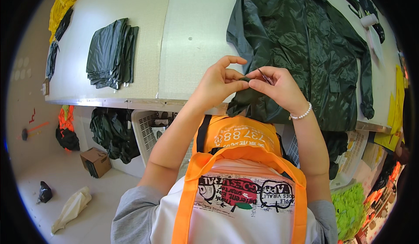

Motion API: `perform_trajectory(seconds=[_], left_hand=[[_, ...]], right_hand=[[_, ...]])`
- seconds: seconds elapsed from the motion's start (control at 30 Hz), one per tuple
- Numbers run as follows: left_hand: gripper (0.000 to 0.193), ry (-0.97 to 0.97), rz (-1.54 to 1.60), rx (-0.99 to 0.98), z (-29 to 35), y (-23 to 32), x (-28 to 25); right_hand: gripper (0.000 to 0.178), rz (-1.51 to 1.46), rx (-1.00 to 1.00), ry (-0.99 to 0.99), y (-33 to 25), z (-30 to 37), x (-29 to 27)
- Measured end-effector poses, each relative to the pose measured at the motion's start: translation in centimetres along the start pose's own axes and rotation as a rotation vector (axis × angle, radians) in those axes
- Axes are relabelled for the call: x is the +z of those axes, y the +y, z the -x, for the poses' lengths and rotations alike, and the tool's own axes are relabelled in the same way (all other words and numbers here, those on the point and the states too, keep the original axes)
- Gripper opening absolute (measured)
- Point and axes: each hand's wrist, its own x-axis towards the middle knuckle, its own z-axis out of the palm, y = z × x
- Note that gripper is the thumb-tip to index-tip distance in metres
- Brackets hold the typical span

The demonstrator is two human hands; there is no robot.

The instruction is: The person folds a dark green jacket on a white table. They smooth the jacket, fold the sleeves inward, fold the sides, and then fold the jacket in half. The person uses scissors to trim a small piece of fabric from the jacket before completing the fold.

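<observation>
A dark green raincoat-like jacket (301, 39) lies spread on the table in front of me, on the right side. My left hand (220, 79) pinches a small bit of its dark fabric between thumb and index finger, the other fingers loosely bent. Right against it, my right hand (277, 87) has thumb and fingertips closed at the same bit of fabric. A thin, dark, pointed tool (264, 75) lies within the right fingers; its exact kind is too small to make out. Both hands are just above the table's front edge, beside the jacket's left sleeve.
A stack of folded dark green garments (111, 54) sits on the table (183, 39) to the left. Yellow material (63, 6) hangs over the far left. Beneath the edge are a white plastic crate (142, 128), dark garments (115, 133) and a cardboard box (96, 162). Bright green material (349, 207) lies lower right.
</observation>
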Motion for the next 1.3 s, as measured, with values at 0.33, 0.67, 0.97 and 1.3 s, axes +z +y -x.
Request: perform_trajectory(seconds=[0.33, 0.67, 0.97, 1.3], left_hand=[[0.041, 0.107, 0.168, 0.023, -0.4, -0.8, 0.7], [0.021, 0.129, -0.425, 0.271, -0.2, -0.9, 2.3], [0.014, 0.49, -0.547, 0.693, -1.9, -2.2, 2.2], [0.017, 0.447, -0.059, 0.197, -3.2, -2.3, 0.7]], right_hand=[[0.011, 0.189, -0.227, 0.354, 0.6, -0.3, 1.2], [0.01, -0.008, -0.18, 0.27, -1.3, -1.1, 1.3], [0.014, -0.113, -0.187, 0.339, -1.2, -2.4, 1.4], [0.02, 0.385, -0.315, 0.453, 2.0, 0.4, 0.8]])
